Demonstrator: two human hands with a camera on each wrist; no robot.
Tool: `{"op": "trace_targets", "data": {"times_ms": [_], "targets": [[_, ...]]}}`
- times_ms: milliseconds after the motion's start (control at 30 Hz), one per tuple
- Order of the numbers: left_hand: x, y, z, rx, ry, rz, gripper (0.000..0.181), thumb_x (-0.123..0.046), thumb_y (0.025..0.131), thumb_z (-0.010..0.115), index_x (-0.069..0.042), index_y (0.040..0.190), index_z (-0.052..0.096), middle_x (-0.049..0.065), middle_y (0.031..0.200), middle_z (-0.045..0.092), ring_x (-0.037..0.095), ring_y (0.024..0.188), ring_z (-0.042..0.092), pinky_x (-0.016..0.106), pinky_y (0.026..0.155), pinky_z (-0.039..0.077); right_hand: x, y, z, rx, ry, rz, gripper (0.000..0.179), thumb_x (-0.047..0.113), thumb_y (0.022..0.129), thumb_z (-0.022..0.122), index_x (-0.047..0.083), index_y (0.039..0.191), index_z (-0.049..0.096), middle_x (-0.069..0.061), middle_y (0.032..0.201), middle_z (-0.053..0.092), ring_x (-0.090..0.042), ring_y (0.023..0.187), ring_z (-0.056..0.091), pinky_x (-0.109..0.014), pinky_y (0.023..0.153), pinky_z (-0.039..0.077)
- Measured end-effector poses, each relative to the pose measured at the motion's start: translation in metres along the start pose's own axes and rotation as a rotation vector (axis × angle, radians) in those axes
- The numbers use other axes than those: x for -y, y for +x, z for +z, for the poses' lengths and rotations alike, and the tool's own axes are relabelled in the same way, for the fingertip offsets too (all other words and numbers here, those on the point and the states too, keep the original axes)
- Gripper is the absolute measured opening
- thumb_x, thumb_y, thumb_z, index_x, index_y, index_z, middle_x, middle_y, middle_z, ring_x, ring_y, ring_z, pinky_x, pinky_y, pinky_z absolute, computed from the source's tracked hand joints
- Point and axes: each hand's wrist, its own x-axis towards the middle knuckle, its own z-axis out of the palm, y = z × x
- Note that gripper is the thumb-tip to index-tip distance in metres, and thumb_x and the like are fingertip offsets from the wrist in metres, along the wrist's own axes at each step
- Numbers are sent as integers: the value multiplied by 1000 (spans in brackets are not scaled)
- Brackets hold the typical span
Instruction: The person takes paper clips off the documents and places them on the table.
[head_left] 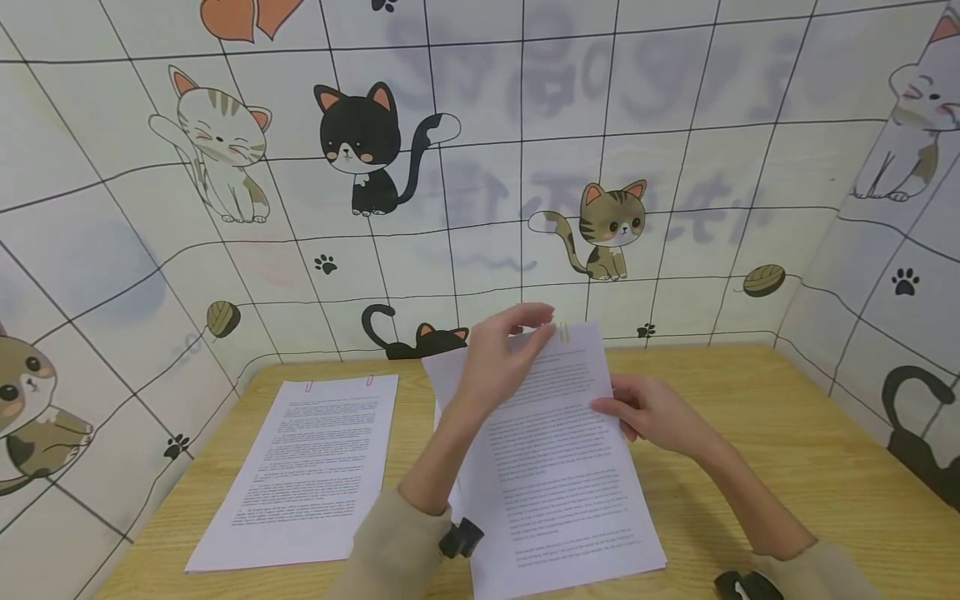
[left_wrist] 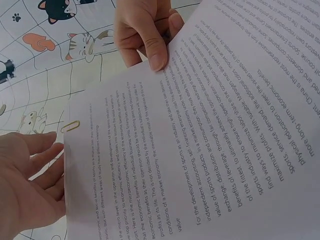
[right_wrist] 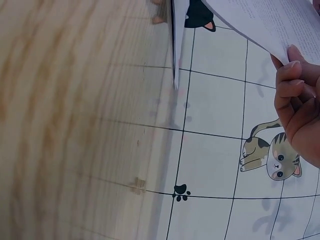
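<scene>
A sheaf of printed sheets (head_left: 562, 475) stands tilted up above the wooden table, its text facing me. My right hand (head_left: 656, 408) pinches its right edge, thumb on the front and fingers behind; the right wrist view shows the same grip on the sheets (right_wrist: 270, 25). At the top edge, my left hand (head_left: 498, 354) touches the paper with relaxed fingers, partly behind it. A gold paper clip (left_wrist: 70, 126) sits on that edge close to the left thumb. Behind the sheaf's left side a sliver of more white paper shows.
Left of the sheaf, another printed stack (head_left: 315, 467) lies flat with two pink paper clips (head_left: 369, 381) at its top. A cat-patterned wall (head_left: 480, 242) borders the wooden table (head_left: 765, 467) at the back and sides. White sheets (right_wrist: 178, 55) appear edge-on at table level.
</scene>
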Motion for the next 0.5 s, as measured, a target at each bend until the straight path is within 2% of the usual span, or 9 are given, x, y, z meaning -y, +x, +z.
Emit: {"op": "trace_targets", "data": {"times_ms": [133,267,500], "targets": [[0,2,5,24,2,-39,18,-11,94,72,-5,111,75,4,104,75,13,96,68,27,87,52,0,0,0,-2,-5,1,15,16,101,64,6,112,66,3,64,56,-7,51,46,-21,45,30],[0,2,9,26,-14,-59,13,-11,93,74,-6,104,76,2,98,76,10,95,68,27,90,51,1,0,0,-5,-8,2,14,16,100,64,6,111,66,3,63,55,-7,50,45,-20,45,30],[2,2,14,16,-56,-41,7,-12,92,76,-7,97,76,0,92,75,7,89,67,26,88,50,1,-1,-1,-7,-12,2,13,16,101,63,6,110,66,3,62,54,-7,50,45,-20,45,29]]}}
